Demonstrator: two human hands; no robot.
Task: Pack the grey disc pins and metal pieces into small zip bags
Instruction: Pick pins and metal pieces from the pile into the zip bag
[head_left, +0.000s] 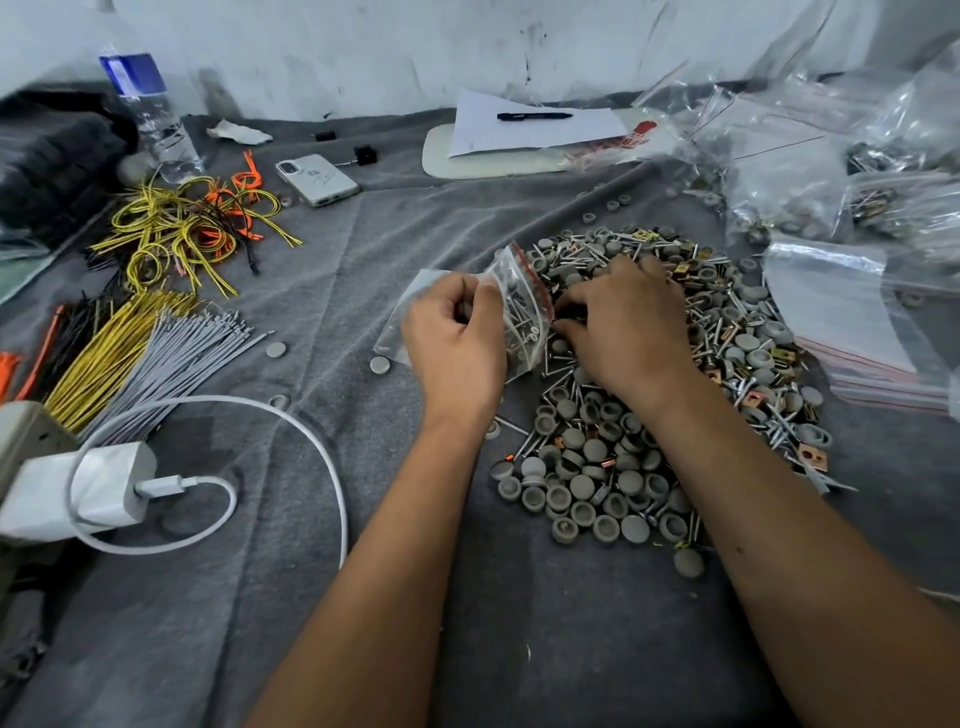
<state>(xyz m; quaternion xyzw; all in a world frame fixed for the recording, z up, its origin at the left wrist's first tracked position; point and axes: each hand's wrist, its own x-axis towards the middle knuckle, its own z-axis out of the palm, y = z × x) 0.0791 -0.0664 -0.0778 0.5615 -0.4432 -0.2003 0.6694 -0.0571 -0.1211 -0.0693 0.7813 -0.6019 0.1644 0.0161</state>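
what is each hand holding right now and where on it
The left hand pinches a small zip bag by its side, near the red-striped opening. The right hand rests on the parts pile; whether it grips anything cannot be told.

One camera sits on the person's head. It looks forward and down, close over the grey cloth (311, 291), with the wall (363, 47) at the top. There is no second view.

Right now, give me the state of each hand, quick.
Left hand: closed grip on the small zip bag, holding it at the pile's edge.
Right hand: down on the pile of parts, fingers curled; what it holds cannot be told.
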